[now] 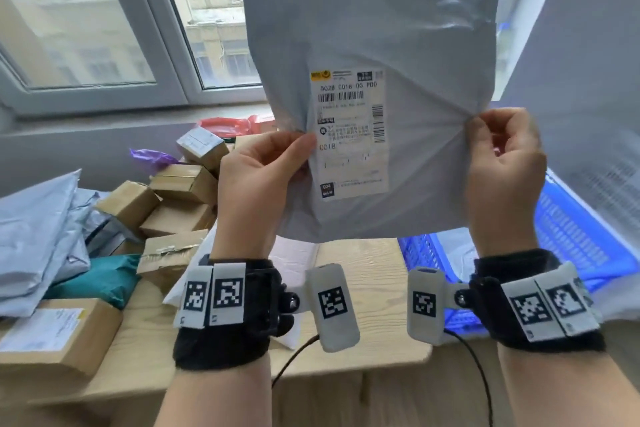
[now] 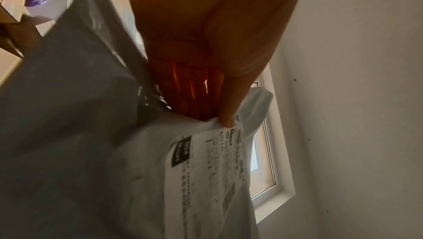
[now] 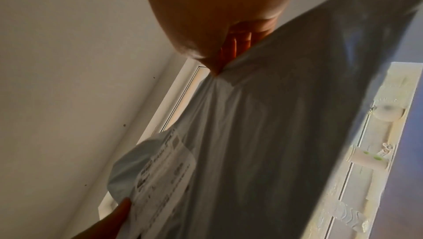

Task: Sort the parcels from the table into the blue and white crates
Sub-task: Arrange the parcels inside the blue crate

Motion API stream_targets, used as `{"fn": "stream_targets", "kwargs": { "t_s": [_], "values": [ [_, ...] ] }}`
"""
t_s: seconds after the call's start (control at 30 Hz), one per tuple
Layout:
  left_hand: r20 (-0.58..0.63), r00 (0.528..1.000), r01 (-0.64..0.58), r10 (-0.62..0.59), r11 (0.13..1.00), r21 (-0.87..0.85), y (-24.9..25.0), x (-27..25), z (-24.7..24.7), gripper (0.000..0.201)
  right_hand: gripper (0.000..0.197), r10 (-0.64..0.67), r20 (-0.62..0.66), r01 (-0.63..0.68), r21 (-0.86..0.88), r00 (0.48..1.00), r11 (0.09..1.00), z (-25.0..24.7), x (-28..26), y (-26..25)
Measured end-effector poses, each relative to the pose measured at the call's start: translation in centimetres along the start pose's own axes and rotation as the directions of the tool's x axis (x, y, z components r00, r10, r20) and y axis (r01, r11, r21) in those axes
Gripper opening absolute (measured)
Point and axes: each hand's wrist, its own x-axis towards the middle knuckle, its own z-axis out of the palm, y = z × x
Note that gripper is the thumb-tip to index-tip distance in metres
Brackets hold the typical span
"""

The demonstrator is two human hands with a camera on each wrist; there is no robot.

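The grey mailer bag point(image 1: 374, 45), seemingly light, limp and slick, hangs upright, its side edges pinched by the left hand point(image 1: 258, 180) and right hand point(image 1: 504, 166).

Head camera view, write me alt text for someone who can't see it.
Both hands hold a grey poly mailer upright, its shipping label facing the camera; the left hand and right hand pinch its side edges. Behind lie cardboard boxes and mailers on a wooden table, with a blue crate at right.

wristbands point(image 1: 221, 347): black | tags: white, black-square markers | cables: black
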Motion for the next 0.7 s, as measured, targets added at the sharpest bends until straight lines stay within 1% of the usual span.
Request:
{"fn": "stream_targets", "kwargs": {
  "t_s": [0.07,0.17,0.3,0.6,0.7],
  "values": [
    [0.023,1.0,-0.009,0.009,1.0,-0.018,0.4,-0.2,0.0,0.006,0.003,-0.009,-0.052,0.01,0.023,0.999,1.0,0.0,-0.3,-0.4],
    [0.038,0.999,-0.015,0.017,0.999,-0.053,0.8,-0.5,-0.3,0.005,0.003,-0.028,-0.095,0.031,0.029,0.995,0.999,-0.2,-0.7,-1.1],
    [0.047,0.999,-0.012,0.016,0.996,-0.086,0.7,-0.8,-0.7,0.003,0.003,-0.022,-0.105,0.024,0.021,0.994,0.999,-0.6,-1.3,-1.7],
    [0.116,0.993,-0.01,0.017,0.998,-0.055,0.0,-1.5,-0.6,0.002,0.001,0.0,-0.143,-0.006,-0.041,0.99,0.999,-2.2,-2.8,-1.6],
    [0.149,0.989,-0.013,0.02,0.999,-0.05,-0.3,-1.6,-0.4,0.002,0.009,-0.001,-0.16,-0.007,-0.048,0.987,0.999,-2.9,-3.3,-1.4]
  ]
}}
